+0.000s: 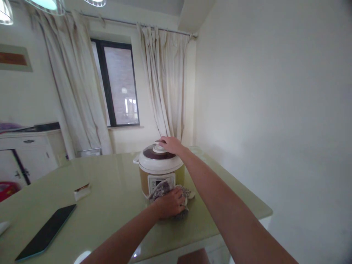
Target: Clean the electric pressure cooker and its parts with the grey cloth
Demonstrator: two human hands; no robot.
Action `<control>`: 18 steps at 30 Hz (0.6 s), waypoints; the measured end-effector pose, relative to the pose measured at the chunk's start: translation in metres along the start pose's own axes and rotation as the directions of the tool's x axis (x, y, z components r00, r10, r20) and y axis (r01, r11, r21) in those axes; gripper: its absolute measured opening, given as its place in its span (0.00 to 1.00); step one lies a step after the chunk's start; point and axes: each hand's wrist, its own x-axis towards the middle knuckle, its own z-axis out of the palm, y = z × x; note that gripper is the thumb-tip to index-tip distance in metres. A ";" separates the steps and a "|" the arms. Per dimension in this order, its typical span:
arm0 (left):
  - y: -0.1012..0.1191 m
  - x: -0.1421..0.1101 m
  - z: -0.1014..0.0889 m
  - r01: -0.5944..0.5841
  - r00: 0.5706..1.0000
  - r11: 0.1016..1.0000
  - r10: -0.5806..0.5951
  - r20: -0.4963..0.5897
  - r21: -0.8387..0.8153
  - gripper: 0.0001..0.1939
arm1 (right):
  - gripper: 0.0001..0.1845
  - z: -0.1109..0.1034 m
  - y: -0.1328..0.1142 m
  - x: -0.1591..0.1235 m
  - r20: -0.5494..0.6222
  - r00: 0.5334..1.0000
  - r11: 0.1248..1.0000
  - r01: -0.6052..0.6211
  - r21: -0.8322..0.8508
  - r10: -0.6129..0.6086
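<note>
A rounded electric cooker (162, 167), with a white and dark lid and a gold body, stands upright on the pale green table. My right hand (172, 144) rests on top of it, fingers closed around the lid's knob (159, 148). Low at the cooker's front, my left hand (171, 202) grips a bunched, grey-and-white patterned cloth (161, 188). That cloth lies against the body and covers the lower part of the control panel (154, 179).
The glossy table (110, 194) carries a black tablet (46, 231) at left and a small white packet (81, 191) behind it. A bare wall (261, 110) runs along the right. Curtains (167, 73) and a window stand at the back.
</note>
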 end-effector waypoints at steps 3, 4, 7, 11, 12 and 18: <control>-0.010 0.018 -0.010 0.013 1.000 1.000 -0.013 0.002 -0.020 0.11 | 0.18 0.002 0.005 0.000 -0.006 0.999 0.998 0.049 0.049 -0.049; -0.021 0.022 -0.020 0.031 0.999 0.999 -0.031 -0.008 -0.020 0.10 | 0.18 0.003 0.008 0.002 -0.004 0.998 0.995 0.070 0.076 -0.070; -0.062 0.024 -0.057 0.150 0.988 0.987 -0.151 -0.013 -0.063 0.06 | 0.21 0.003 0.017 0.009 0.021 0.997 0.973 0.066 0.221 -0.073; -0.113 0.015 -0.088 0.660 0.746 0.721 -0.662 0.072 -0.211 0.22 | 0.43 -0.002 0.027 0.011 0.145 0.989 0.806 -0.074 0.587 -0.015; -0.123 0.013 -0.089 0.736 0.665 0.627 -0.739 0.102 -0.256 0.23 | 0.47 -0.005 0.027 0.007 0.146 0.989 0.759 -0.089 0.645 -0.008; -0.161 -0.004 -0.067 0.776 0.466 0.392 -0.884 0.030 -0.494 0.41 | 0.35 -0.004 -0.018 -0.055 -0.386 0.915 0.903 0.258 0.344 -0.114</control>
